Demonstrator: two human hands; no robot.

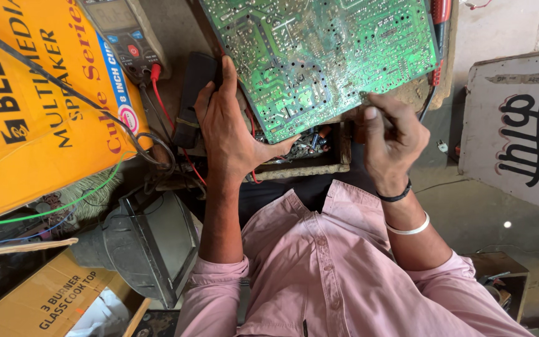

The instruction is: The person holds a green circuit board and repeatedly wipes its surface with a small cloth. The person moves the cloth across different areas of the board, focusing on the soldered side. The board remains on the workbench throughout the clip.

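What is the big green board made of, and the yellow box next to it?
The green board looks like stiff laminate, glossy green, dotted with shiny silver solder. The left hand steadies its edge; the right hand touches it. The yellow box seems printed cardboard, matte, with folded edges.

There is one view only, from a camera worn on the person's head. It looks almost straight down over the chest, so the pink shirt [338,274] fills the bottom of the picture and both forearms run up from it toward the top. It sits close: the left hand [229,128] and the right hand [391,140] lie near the middle, with the green circuit board [319,56] cut off by the top edge. A yellow carton [32,100] crowds the left side, and bare floor [469,206] shows on the right.
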